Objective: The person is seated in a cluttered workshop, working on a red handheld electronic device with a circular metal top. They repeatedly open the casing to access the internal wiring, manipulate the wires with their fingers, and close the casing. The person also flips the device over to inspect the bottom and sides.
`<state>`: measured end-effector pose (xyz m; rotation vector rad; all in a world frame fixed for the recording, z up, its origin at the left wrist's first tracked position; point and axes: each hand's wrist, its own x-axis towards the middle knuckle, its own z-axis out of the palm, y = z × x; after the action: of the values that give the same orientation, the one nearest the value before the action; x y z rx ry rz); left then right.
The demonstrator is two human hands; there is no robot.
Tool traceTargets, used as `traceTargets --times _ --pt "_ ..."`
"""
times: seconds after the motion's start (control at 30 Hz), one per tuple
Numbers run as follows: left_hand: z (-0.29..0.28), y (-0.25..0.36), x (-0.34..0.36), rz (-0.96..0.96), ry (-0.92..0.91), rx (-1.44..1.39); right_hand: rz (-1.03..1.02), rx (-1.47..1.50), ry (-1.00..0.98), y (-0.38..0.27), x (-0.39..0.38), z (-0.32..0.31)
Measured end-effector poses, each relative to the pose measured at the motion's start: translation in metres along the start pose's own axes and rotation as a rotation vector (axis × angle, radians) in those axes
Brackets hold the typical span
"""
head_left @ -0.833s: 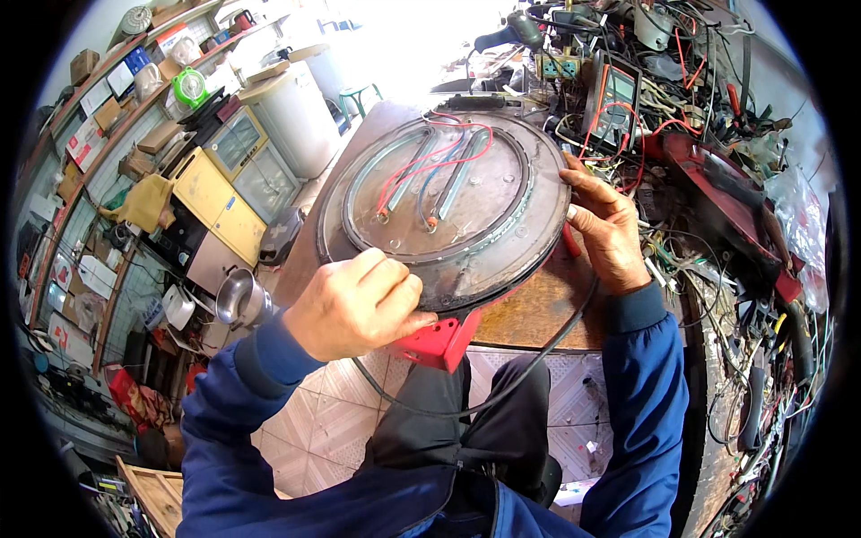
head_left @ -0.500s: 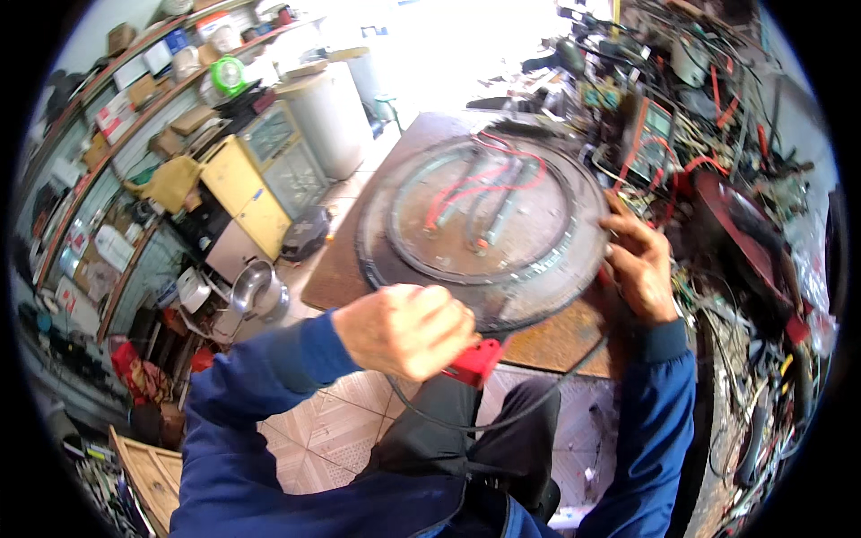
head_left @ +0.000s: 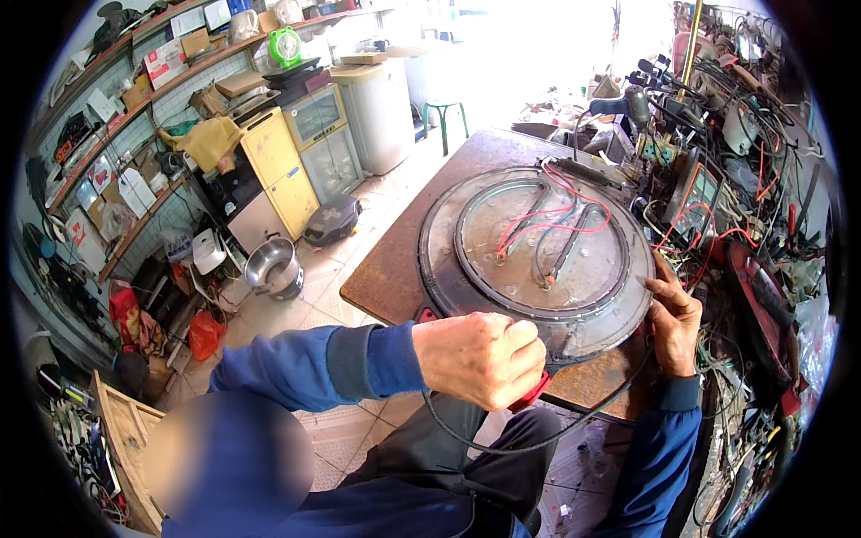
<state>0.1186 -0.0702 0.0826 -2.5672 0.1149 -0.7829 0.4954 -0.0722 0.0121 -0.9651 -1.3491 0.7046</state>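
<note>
A round metal heating pan lies on the worn table with its underside up. On it are a ring-shaped heating tube and loose red wires. My left hand is closed in a fist above the pan's near edge, beside a red plastic handle or hinge part. Whatever those fingers hold is hidden. My right hand grips the pan's right rim with bent fingers. A black power cord loops below the pan, over my lap.
Tangled wires, tools and a multimeter crowd the bench on the right. The brown table shows a bare left corner. On the tiled floor stand a steel pot and a dark appliance. Shelves and a yellow cabinet line the left.
The view has shifted, so the pan and both hands appear farther right and lower. My left fist stays by the near edge, turned slightly; my right hand keeps to the rim.
</note>
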Motion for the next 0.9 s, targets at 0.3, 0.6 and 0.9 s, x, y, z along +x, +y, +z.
traceTargets --times 0.3,0.6,0.9 --pt "0.003 -0.005 -0.004 0.026 0.072 -0.022 -0.137 -0.202 -0.016 -0.011 -0.004 0.015" --pt "-0.001 -0.005 -0.008 0.034 0.075 0.000 -0.229 -0.280 0.057 -0.010 -0.006 0.018" --pt "-0.002 -0.006 -0.005 0.000 0.085 0.067 -0.350 -0.404 0.141 -0.014 -0.010 0.024"
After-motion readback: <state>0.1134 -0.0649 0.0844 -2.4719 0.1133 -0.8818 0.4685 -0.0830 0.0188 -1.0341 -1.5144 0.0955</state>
